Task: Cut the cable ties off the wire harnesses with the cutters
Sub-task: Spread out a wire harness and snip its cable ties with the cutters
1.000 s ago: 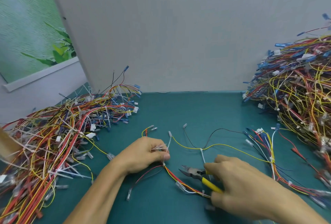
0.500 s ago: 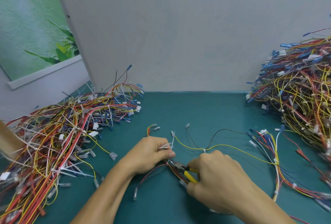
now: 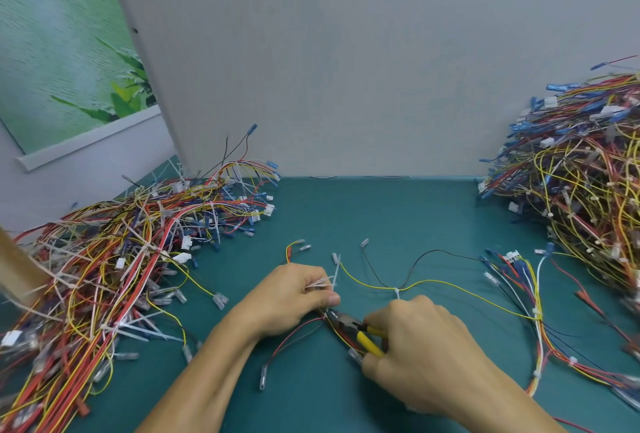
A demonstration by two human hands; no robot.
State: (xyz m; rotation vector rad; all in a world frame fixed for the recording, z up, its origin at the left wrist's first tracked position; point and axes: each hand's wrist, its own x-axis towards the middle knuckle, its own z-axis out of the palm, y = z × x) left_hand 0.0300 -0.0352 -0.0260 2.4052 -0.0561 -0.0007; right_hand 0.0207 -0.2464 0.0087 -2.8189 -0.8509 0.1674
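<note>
Yellow-handled cutters (image 3: 358,331) gripped by right hand (image 3: 422,346), left hand (image 3: 291,297) pinching wire harness (image 3: 397,291)

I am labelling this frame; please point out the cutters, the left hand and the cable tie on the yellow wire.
cutters (image 3: 349,323): head view, the metal head.
left hand (image 3: 290,297): head view, back of the hand.
cable tie (image 3: 397,291): head view, its white lock.

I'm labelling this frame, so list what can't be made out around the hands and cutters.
Head view:
Tips of the cutters: hidden under the left hand.
White ties in the left hand: blurred, count unclear.
Right harness pile: cut off by the frame edge.
</note>
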